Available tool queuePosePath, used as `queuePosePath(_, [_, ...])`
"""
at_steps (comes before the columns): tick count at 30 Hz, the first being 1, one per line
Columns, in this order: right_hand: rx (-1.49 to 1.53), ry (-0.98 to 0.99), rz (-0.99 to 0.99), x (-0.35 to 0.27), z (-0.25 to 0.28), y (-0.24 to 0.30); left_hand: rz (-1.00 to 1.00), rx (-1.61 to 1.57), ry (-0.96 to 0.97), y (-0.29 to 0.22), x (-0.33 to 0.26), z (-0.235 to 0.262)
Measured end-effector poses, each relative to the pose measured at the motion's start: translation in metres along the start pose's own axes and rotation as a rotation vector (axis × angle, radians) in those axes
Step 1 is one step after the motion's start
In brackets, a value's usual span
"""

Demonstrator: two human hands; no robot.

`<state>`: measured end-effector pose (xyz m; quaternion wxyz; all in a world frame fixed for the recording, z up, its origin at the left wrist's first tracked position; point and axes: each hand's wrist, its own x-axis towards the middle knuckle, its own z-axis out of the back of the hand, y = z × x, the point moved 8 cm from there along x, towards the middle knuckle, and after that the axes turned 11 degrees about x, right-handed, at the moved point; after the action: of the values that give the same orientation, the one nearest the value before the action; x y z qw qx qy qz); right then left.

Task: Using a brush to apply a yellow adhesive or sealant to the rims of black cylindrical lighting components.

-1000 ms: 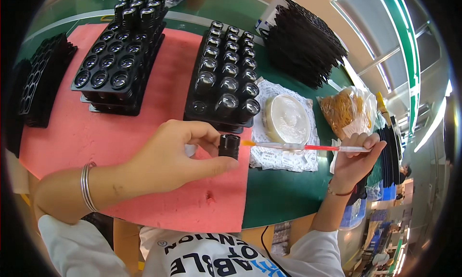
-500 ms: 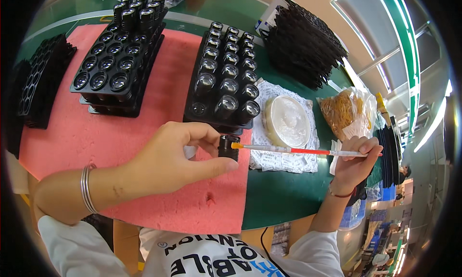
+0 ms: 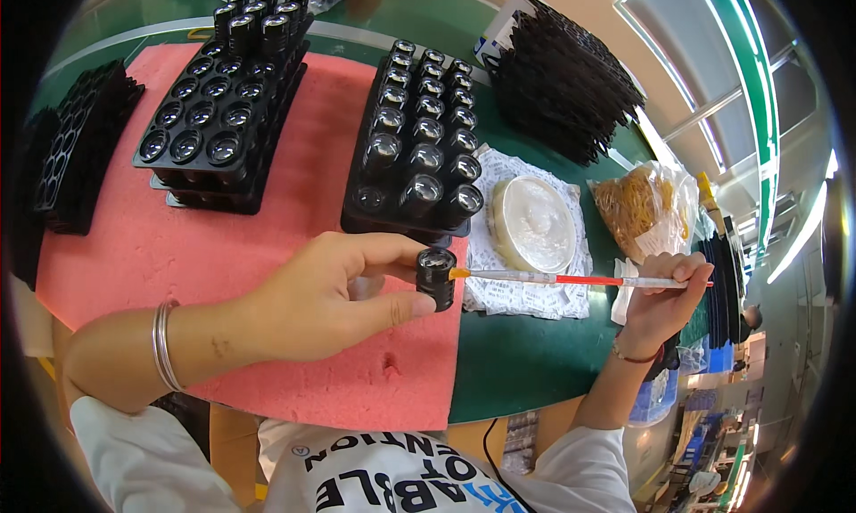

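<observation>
Between the thumb and fingers of my left hand (image 3: pixel 343 294) is a small black lens barrel (image 3: pixel 436 285), its round glassy end tilted up. My right hand (image 3: pixel 664 299) pinches the rear of a thin paintbrush (image 3: pixel 584 280) with a red and pale handle. The brush's yellowish tip meets or nearly meets the right side of the barrel. Just beyond the barrel stands a black tray (image 3: pixel 361 211) with rows of similar lens barrels. A round tub (image 3: pixel 535 223) of whitish translucent paste sits right of it on a printed white sheet (image 3: pixel 526 299).
A pink foam mat (image 3: pixel 303 156) covers the green table (image 3: pixel 517 361). Farther left are another filled black tray (image 3: pixel 192 169) and stacked empty trays (image 3: pixel 76 156). At the back right stands a tall stack of black trays (image 3: pixel 562 85), near a bag of rubber bands (image 3: pixel 646 211).
My left hand has moved the lens barrel slightly right and tipped it so its round end shows. The brush has shifted slightly right along with it.
</observation>
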<state>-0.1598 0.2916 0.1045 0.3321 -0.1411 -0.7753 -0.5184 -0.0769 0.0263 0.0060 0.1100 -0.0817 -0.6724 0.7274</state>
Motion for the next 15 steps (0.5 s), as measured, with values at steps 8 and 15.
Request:
queuePosePath(8, [0.025, -0.091, 0.037, 0.002, 0.010, 0.004, 0.069, -0.044, 0.025, -0.010, -0.002, -0.001])
queuePosePath(15, [0.156, -0.148, 0.016, 0.006, 0.012, 0.002, -0.728, 0.808, -0.355, -0.097, -0.024, 0.014])
